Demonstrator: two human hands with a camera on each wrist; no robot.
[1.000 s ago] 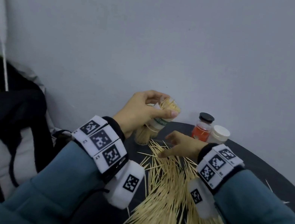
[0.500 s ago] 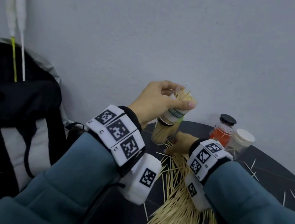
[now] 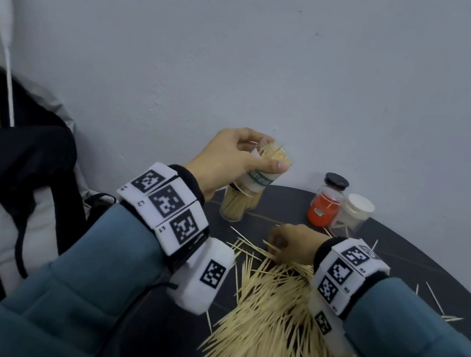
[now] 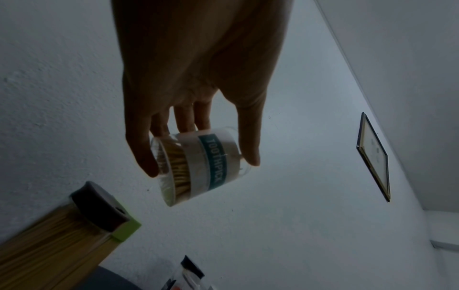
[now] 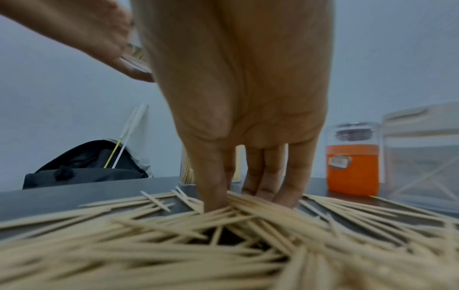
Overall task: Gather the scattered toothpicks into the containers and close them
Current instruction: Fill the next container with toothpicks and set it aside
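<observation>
Gripped between thumb and fingers, the open toothpick jar [image 4: 198, 166] hangs in the left hand [image 3: 227, 161] above the dark table [image 3: 402, 261]. Right hand [image 3: 295, 244] presses fingertips [image 5: 213, 202] into the toothpick pile [image 3: 280, 328], seemingly pinching a few, well below the jar.

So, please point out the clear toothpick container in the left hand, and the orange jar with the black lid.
clear toothpick container [image 4: 213, 162], left wrist view, teal label band
orange jar with black lid [image 3: 324, 211], head view, orange body
</observation>
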